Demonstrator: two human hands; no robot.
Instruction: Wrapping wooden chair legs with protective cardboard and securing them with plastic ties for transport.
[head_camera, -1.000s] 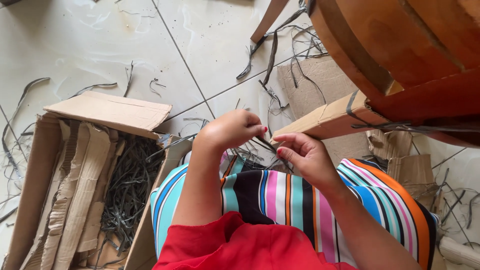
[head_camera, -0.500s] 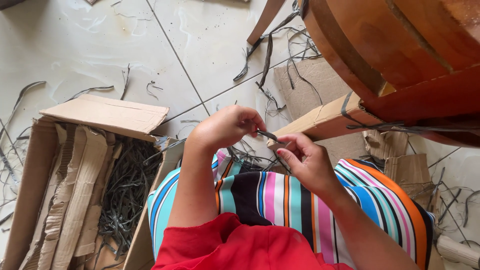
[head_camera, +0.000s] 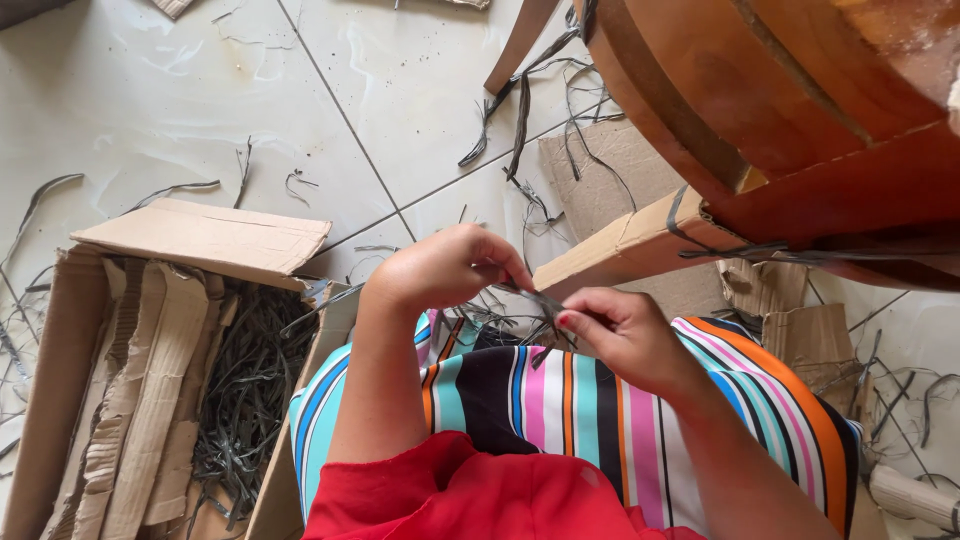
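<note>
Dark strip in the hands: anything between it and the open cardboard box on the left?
Nothing visible blocks it. The left hand and right hand pinch the dark strip above the striped lap; the cardboard box lies open beside the left forearm.

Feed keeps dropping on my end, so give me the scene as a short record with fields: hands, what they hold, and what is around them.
left hand: pinches one end of a thin dark strip
right hand: pinches the other end of the strip
lap: striped cloth under both hands
cardboard box: open, on the person's left, holds a heap of dark strips and torn cardboard
floor: pale tiles with scattered strips
wooden furniture: upper right
</note>
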